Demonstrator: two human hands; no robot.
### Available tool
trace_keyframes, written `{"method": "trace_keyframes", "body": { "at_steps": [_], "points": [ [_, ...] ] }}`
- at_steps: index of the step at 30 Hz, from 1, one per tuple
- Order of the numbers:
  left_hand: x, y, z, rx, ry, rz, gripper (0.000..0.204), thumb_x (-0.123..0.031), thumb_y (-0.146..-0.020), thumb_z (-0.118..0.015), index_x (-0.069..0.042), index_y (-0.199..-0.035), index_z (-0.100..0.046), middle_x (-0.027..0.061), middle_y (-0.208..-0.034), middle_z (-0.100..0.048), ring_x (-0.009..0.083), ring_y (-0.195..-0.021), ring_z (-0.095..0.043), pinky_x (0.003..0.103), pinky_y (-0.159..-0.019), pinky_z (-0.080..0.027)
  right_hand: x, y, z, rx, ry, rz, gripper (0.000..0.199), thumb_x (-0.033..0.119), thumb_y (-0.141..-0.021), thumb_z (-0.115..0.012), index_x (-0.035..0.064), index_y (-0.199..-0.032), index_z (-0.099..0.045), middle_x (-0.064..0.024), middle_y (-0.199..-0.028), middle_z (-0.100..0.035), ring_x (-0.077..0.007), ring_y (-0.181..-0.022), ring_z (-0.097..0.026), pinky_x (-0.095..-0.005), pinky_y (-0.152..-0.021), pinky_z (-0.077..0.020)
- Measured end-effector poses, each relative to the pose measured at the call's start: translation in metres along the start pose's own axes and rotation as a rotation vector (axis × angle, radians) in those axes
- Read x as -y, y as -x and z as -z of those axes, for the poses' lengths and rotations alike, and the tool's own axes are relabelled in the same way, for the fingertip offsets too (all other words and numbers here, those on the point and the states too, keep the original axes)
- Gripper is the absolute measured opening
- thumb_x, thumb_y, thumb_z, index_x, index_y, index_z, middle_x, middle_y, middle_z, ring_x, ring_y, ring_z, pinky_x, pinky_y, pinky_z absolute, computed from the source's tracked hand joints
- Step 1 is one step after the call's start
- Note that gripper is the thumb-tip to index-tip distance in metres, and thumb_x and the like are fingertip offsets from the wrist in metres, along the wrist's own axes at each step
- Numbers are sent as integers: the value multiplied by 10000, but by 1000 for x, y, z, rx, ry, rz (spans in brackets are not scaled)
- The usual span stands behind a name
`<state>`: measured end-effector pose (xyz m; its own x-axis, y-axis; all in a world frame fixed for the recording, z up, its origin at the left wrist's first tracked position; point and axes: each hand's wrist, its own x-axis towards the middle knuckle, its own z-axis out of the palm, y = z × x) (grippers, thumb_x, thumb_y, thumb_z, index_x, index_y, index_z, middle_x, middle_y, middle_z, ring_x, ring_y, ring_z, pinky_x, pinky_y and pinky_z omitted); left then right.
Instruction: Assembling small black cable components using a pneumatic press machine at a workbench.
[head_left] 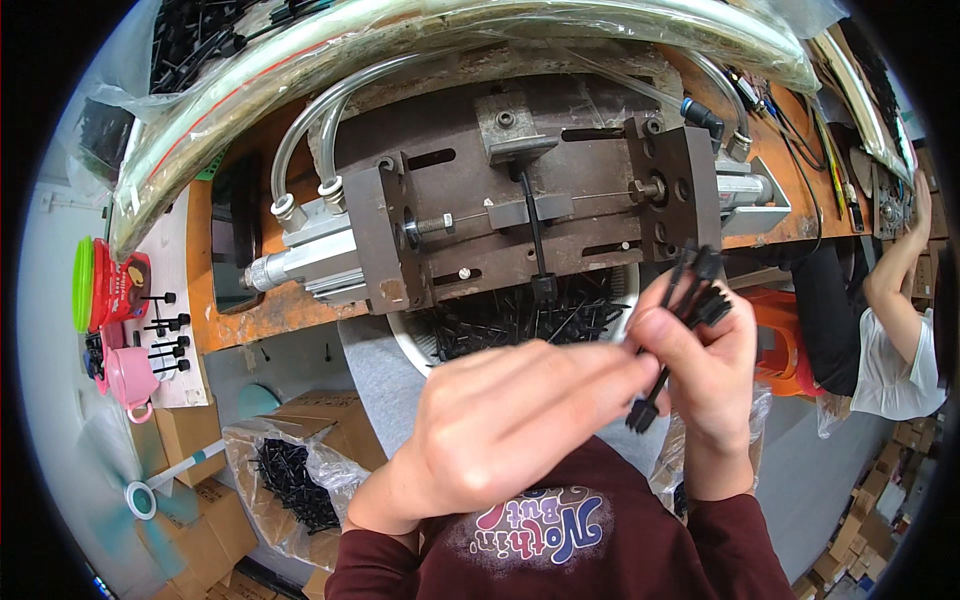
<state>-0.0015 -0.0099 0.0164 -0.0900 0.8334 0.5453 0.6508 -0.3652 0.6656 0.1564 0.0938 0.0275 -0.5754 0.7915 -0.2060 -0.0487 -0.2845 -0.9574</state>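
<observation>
My right hand (715,365) holds a small bunch of thin black rods with square heads (708,265) between thumb and fingers. My left hand (530,410), slightly blurred, reaches across from the left. Its fingertips close together at the lower part of the bunch, where a black rod's end (642,414) sticks out below. Just beyond the hands is a brown metal fixture (590,110). One similar black rod (532,225) lies across its middle, resting at a small grey block (560,207), with its head hanging over the near edge.
Under the fixture, a white basket (405,335) holds many black rods. Pneumatic cylinders (320,265) with clear hoses flank the fixture. Bagged black parts (295,485) fill a carton at lower left. A pink cup (130,375) and red tub (120,290) stand left. Another person (895,350) is at right.
</observation>
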Motion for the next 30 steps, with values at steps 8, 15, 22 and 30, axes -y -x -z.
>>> {"method": "trace_keyframes", "body": {
  "at_steps": [8,15,22,30],
  "points": [
    [-2,12,6,-135,-109,106,312,-53,-646,-851,-52,-949,-774,97,-1012,-724,218,-843,-687,325,-692,-565,4,-2,6,-3,-1,60,98,42,-886,-725,-43,-891,-676,-102,-724,-684,-70,-446,-535,-190,-392,-399],
    [19,4,-7,-42,-430,71,277,-61,-696,-828,-15,-948,-725,142,-1191,-711,226,-792,-695,309,-677,-540,-3,-2,18,82,-191,175,123,-22,-878,-689,-94,-971,-652,-216,-936,-671,-156,-585,-641,-252,-500,-526],
    [19,-5,-6,-34,-526,102,242,-96,-735,-811,-37,-955,-727,81,-1190,-725,180,-686,-664,280,-595,-494,6,4,17,81,-194,114,140,-63,-870,-678,-101,-995,-628,-208,-890,-690,-170,-570,-649,-257,-492,-540],
    [8,-5,3,6,-29,74,412,-71,-701,-834,-39,-1104,-751,131,-1142,-734,232,-873,-732,301,-741,-584,2,2,18,94,-284,-117,92,-58,-852,-714,-55,-876,-625,-156,-724,-677,-87,-425,-537,-179,-353,-374]
  ]
}}
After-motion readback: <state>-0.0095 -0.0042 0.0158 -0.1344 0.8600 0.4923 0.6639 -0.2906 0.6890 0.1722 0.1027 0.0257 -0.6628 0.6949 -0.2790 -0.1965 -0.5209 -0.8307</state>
